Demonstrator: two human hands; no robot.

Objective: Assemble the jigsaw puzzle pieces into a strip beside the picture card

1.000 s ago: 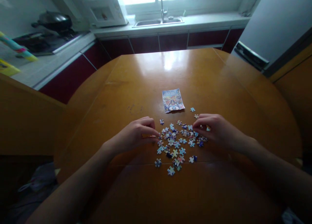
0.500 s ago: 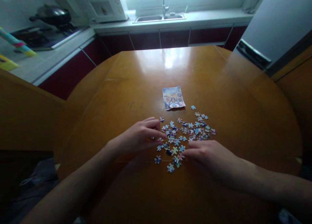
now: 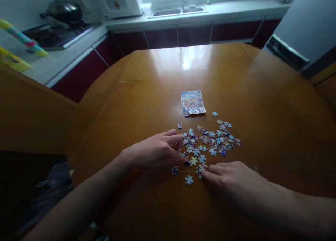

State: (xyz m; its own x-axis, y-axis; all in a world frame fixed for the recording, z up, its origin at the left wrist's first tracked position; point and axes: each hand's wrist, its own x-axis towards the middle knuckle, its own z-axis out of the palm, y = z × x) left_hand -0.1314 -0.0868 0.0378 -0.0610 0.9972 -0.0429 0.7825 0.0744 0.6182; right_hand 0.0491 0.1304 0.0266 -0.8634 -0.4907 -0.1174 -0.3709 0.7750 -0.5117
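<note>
Watching over the head camera from my end, so here's what I've got. The wooden table (image 3: 162, 73) fills most of my view, with a glare patch toward the window side. Behind it there's a counter with a double sink (image 3: 166, 12) over dark red cabinets (image 3: 161, 39), a white microwave (image 3: 120, 5) that's cut off at the top, and a dark pot (image 3: 64, 12) on the stove (image 3: 54, 38) off to the left. The fridge (image 3: 317, 27) takes up the far right corner. A little printed sheet (image 3: 193, 103) lies on the table just beyond the pile, one corner near a stray piece. My biggest blocker is the left hand (image 3: 159, 149), which covers the pile's left edge.

The puzzle pieces (image 3: 212, 133) are scattered in a loose heap in the middle of the table, between and beyond the hands. They're mostly pale blue and white with purple bits, some overlapping. There's a yellowish one (image 3: 193, 161) near the front, plus a nearly black one (image 3: 188, 163) at the left hand's lower fingertip. That hand is loose, fingers parted. The right hand (image 3: 232, 177) has its fingers curled, with the index tip at a small overlapping clump; I honestly can't say whether it's pinching anything.
</note>
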